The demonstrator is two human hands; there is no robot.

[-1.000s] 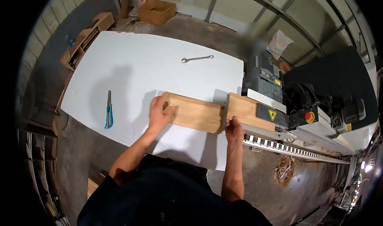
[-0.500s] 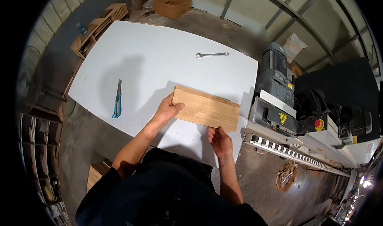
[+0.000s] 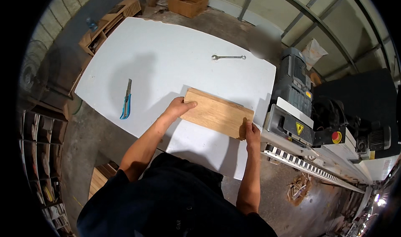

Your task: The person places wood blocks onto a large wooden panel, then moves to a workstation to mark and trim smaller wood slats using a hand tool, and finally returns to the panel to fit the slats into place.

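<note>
A flat, light-brown wooden board (image 3: pixel 219 113) is held between my two hands above the white tabletop (image 3: pixel 175 53). My left hand (image 3: pixel 180 107) grips its left end, thumb lying on the upper face and the fingers hidden behind. At the right end, my right hand (image 3: pixel 252 133) clasps the edge, its thumb on top. A blue utility knife (image 3: pixel 126 101) with its blade out lies to the left of the board. Beyond the board rests a silver combination wrench (image 3: pixel 228 57).
Right of the table stands a machine with a grey motor (image 3: pixel 293 72) and a red stop button (image 3: pixel 336 137). A cardboard box (image 3: pixel 188 3) sits on the floor past the far edge. A shelf rack (image 3: pixel 44 153) is at the left, a wooden unit (image 3: pixel 109 24) at the back left.
My right hand has moved from the board's lower edge up to its right end and closed on it. The left hand keeps its grip. The whole view has shifted slightly.
</note>
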